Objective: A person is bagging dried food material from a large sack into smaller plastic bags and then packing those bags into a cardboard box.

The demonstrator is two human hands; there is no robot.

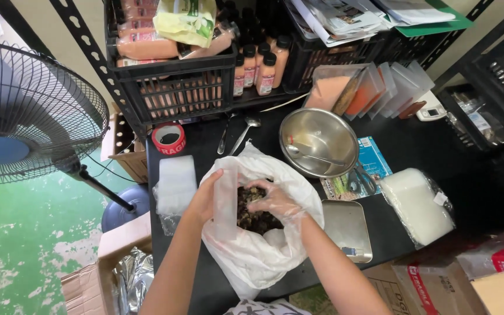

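The right hand point(275, 201), in a clear glove, is closed on dark dried pieces point(258, 219) inside the big white bag point(252, 251) on the black tabletop point(415, 146); the left hand point(205, 198) grips a small clear pouch point(226, 201) upright. Best keep that pouch's mouth wide and close to the bag to avoid spills.

One view only, worn on the head, looking steeply down and close over the black tabletop point(415, 146). Shelf crates point(170, 87) sit at twelve o'clock, a fan point(24, 111) at nine, forearms entering from six.
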